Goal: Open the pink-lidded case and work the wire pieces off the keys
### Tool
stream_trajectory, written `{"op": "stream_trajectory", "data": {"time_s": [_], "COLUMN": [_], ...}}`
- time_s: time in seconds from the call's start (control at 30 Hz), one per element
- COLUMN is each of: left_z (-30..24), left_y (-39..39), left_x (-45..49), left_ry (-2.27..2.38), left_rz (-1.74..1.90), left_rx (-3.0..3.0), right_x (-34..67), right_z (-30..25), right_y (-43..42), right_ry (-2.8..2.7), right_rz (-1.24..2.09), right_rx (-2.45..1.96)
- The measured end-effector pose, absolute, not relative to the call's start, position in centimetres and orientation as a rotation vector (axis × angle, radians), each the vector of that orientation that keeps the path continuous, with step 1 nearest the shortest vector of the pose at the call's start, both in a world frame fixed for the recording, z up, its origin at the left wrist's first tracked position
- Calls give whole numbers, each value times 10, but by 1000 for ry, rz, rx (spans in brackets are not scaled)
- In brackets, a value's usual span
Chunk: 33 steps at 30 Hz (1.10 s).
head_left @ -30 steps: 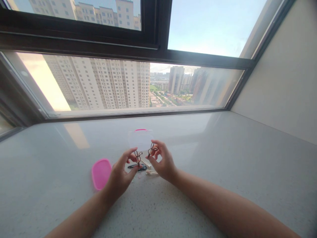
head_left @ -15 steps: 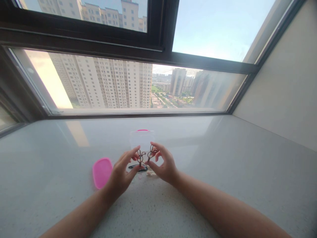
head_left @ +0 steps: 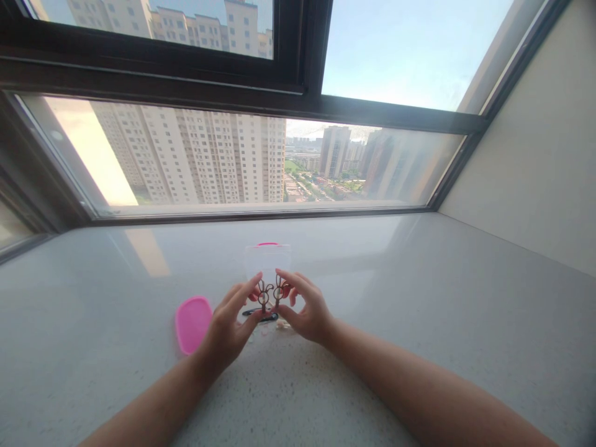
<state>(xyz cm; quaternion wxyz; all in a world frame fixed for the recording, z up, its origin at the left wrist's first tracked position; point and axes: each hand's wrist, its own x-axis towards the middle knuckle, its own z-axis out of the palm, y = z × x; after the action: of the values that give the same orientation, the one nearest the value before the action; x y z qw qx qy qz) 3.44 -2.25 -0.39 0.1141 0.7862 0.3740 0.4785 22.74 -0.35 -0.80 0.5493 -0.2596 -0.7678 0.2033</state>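
My left hand (head_left: 227,326) pinches a small bronze wire hair clip shaped like a rabbit (head_left: 264,296) between finger and thumb. My right hand (head_left: 307,313) pinches a matching rabbit clip (head_left: 280,288). The two clips stand upright, almost side by side, above a black snap hair clip (head_left: 259,316) lying on the counter. Behind my fingers stands a clear plastic box (head_left: 267,261) with a pink rim at its far edge. A pink lid (head_left: 193,325) lies flat just left of my left hand.
Small pale pieces (head_left: 282,324) lie partly hidden under my right hand on the speckled grey stone sill (head_left: 372,267). A dark-framed window (head_left: 372,118) runs along the sill's far side, with high-rise buildings beyond. A beige wall (head_left: 526,174) bounds the right side.
My hands have moved toward each other, bringing the two rabbit clips closer together. My right hand now covers the pale pieces more fully.
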Motion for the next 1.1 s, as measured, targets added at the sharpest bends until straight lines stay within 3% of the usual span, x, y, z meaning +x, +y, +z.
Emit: {"op": "stream_trajectory", "data": {"time_s": [1.1], "left_z": [0], "left_y": [-19], "left_x": [28], "left_ry": [1091], "left_rz": [1391], "left_rx": [2284], "right_x": [229], "right_z": [-12], "right_y": [-2], "right_ry": [-1866], "right_rz": [622], "right_rx": [-593]}}
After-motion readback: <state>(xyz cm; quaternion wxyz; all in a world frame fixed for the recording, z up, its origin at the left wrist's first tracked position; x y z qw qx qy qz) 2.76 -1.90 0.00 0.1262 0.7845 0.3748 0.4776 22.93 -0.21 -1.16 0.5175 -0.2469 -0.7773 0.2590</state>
